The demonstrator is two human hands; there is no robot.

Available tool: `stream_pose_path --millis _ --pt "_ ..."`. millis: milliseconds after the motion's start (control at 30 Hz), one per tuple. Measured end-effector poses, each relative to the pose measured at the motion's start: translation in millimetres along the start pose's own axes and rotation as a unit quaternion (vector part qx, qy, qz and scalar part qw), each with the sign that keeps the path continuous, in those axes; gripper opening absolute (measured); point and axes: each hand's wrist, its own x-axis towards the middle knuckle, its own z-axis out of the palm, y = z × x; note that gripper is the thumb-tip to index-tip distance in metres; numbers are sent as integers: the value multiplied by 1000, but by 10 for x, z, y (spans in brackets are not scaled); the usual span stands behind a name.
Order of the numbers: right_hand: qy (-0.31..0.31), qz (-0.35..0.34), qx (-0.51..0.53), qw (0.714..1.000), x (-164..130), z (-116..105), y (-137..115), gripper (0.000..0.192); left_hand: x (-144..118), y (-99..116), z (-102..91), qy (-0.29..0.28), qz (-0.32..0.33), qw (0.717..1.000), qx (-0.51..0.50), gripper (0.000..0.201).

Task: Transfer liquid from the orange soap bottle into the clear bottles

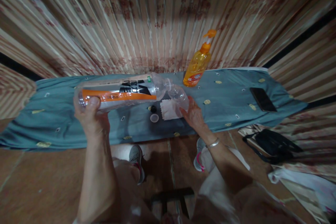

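Observation:
My left hand (90, 115) grips the base end of a large clear plastic bottle (120, 92) with an orange and black label, held tipped on its side with the neck pointing right. My right hand (193, 112) holds a small clear plastic cup (180, 96) at the bottle's mouth, over a white cloth (169, 109). A white cap (154, 118) and a small dark cap (153, 108) lie on the teal patterned cloth (78, 126) below the bottle.
An orange pump bottle (197, 63) stands at the back of the teal cloth, before a striped curtain. A black phone (262, 99) lies at the right. A black bag (273, 145) and white fabric sit on the floor at right. My shoes and a dark stool are below.

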Motion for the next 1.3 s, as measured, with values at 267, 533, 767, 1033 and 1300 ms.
stream_pose_path --millis 267,533,767,1033,1300 --pt "17 -5 -7 1000 -8 12 7 57 -25 38 42 19 3 999 -34 56" --pt "15 -5 -10 1000 -7 6 3 57 -34 67 73 30 6 996 -81 54" --pt "6 -5 -15 1000 -8 4 0 58 -38 58 55 28 0 998 -60 52" --pt "15 -10 -8 1000 -12 15 12 58 -6 -10 3 29 4 997 -72 65" --pt "20 -14 -6 1000 -14 19 18 58 -21 27 29 27 9 996 -83 57"
